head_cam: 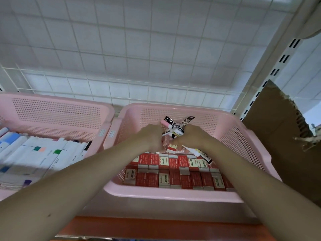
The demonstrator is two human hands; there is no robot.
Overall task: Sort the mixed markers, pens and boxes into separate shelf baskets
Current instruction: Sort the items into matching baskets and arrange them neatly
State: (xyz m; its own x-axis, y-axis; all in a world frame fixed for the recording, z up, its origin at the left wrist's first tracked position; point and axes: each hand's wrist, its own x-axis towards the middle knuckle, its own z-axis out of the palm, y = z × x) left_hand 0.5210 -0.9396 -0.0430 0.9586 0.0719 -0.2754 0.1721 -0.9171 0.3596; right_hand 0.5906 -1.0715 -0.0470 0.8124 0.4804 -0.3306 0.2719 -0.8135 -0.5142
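Two pink plastic baskets stand side by side on the shelf. The right basket (243,141) holds rows of small red boxes (175,173). Both my hands are deep inside it at the far end. My left hand (152,136) has its fingers curled around pens at the back. My right hand (192,136) grips a bunch of black-and-white pens (175,129) that fan out above the fingers, one with a pink cap, and more pens (199,153) stick out below it. The left basket (55,110) holds several white markers (43,153) lying side by side.
A white wire grid (121,49) rises behind the baskets. A torn brown cardboard sheet (278,129) leans right of the right basket. A slotted white shelf upright (279,66) runs up at the right. An orange shelf edge (156,228) lies in front.
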